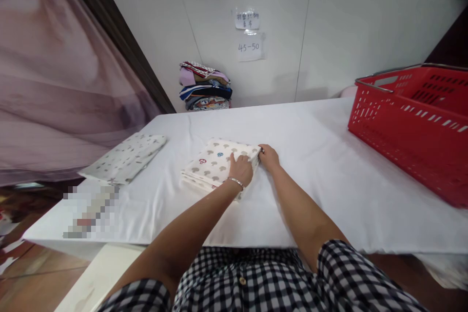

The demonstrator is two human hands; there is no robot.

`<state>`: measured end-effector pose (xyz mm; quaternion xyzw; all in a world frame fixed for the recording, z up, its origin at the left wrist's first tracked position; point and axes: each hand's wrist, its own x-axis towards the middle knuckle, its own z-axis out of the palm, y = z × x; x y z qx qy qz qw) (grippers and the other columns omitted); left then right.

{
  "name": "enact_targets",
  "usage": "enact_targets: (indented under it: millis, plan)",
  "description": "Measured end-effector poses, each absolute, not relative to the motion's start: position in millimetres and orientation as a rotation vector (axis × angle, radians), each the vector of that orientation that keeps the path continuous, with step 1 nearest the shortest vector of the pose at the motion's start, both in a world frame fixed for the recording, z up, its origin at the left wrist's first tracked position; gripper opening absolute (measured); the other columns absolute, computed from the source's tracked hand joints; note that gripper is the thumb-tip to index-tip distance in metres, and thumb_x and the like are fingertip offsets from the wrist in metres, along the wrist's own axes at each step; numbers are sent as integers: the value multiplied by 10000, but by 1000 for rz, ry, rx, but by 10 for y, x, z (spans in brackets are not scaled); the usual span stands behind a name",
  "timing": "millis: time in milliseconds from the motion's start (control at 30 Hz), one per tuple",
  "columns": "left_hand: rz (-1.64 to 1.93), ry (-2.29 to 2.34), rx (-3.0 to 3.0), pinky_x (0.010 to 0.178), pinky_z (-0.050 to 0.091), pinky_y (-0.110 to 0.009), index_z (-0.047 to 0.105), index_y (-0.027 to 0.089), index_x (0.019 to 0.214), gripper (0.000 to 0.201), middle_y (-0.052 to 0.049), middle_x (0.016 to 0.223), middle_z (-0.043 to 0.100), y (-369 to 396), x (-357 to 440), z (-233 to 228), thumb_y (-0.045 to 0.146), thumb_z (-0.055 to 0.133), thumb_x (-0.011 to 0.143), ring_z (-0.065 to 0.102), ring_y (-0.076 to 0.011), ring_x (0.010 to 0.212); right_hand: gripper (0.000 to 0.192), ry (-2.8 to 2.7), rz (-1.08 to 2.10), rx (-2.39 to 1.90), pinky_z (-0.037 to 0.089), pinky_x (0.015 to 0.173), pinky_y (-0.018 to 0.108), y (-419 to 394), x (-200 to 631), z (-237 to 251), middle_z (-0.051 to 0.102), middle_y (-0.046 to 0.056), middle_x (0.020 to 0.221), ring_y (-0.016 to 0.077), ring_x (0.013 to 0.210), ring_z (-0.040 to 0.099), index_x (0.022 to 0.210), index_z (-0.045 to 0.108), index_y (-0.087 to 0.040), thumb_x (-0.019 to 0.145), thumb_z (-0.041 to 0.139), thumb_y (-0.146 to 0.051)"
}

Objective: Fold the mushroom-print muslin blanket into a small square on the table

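A folded white cloth (210,168) with a print of grey mushrooms, plus a few red and blue ones, lies on the table in front of me. On its right part rests my left hand (242,169), a bracelet at the wrist, the thumb apart from the fingers and the palm down on the fabric. My right hand (269,157) pinches the cloth's far right corner between closed fingers. Several layers show along the folded edge nearest me.
Another folded white cloth with small prints (126,158) lies at the table's left. A red plastic basket (409,141) stands on the right. Behind the white-covered table (310,195) is a stack of folded fabrics (205,87) against the wall. A blurred-out item lies at the left front.
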<state>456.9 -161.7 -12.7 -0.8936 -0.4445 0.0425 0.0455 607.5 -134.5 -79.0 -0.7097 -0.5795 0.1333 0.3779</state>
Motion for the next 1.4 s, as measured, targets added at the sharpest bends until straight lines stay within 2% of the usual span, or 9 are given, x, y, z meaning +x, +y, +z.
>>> enact_targets:
  millis: [100,167,367,533,667,833,1133,1267,1400]
  plan:
    - [67,-1414,-2902,1033,343,-380,595,232,1169,386,-74,1339,486,-1559,4414,-115,427,481,856,490,-228,1173,362,-1484,330,-1816,424,863,290,-1339,6077,-801,630,37,1109,177,980,552,1109,612,-221,794,447,-154]
    - [-16,-1420,-2978,999,375,-303,515,285,1265,436,-26,1349,488,-1546,4307,-100,393,509,842,510,-189,1162,363,-1489,327,-1818,424,862,291,-1335,6079,-808,627,41,1115,181,992,549,1117,607,-219,797,447,-157]
    - [88,-1531,-2940,991,360,-338,209,231,1449,721,-52,1292,552,-1658,4237,12,225,493,786,548,-218,1111,350,-1505,323,-1811,426,862,296,-1337,6082,-809,626,45,1104,186,1000,544,1103,610,-220,802,442,-158]
    - [241,-1494,-2855,1043,286,-414,344,244,1381,638,-70,1323,518,-1767,4309,19,131,462,764,478,-238,1186,368,-1501,315,-1798,415,892,295,-1337,6080,-813,622,46,1122,183,1031,534,1107,610,-211,791,437,-133]
    - [228,-1374,-2699,1064,172,-522,375,157,1359,547,-163,1271,520,-1879,4353,-68,120,395,814,462,-289,1158,377,-1491,316,-1797,412,903,296,-1328,6082,-829,615,49,1140,182,1042,532,1117,609,-206,794,432,-127]
    - [87,-1394,-2733,941,343,-421,497,140,1204,385,-145,1193,546,-1987,4355,-155,210,391,841,463,-270,1103,371,-1481,320,-1809,408,914,297,-1316,6091,-840,618,38,1146,181,1052,532,1115,608,-220,800,433,-134]
    - [54,-1370,-2651,924,332,-473,428,118,1294,442,-167,1260,508,-2053,4222,-263,149,304,871,443,-298,1137,375,-1509,300,-1804,414,901,291,-1336,6083,-836,614,52,1142,185,1044,534,1126,604,-201,803,426,-135]
    - [13,-1375,-2649,937,340,-471,414,130,1305,435,-151,1322,472,-2072,4209,-294,201,369,879,422,-298,1181,388,-1530,301,-1835,398,923,289,-1342,6088,-828,603,59,1176,187,1072,522,1166,586,-196,818,423,-143]
    - [-51,-1432,-2653,871,392,-419,518,145,1153,312,-133,1154,578,-2044,4229,-251,243,442,866,513,-270,1071,431,-1528,350,-1878,403,908,301,-1335,6102,-807,599,66,1192,198,1057,532,1247,530,-190,824,451,-188]
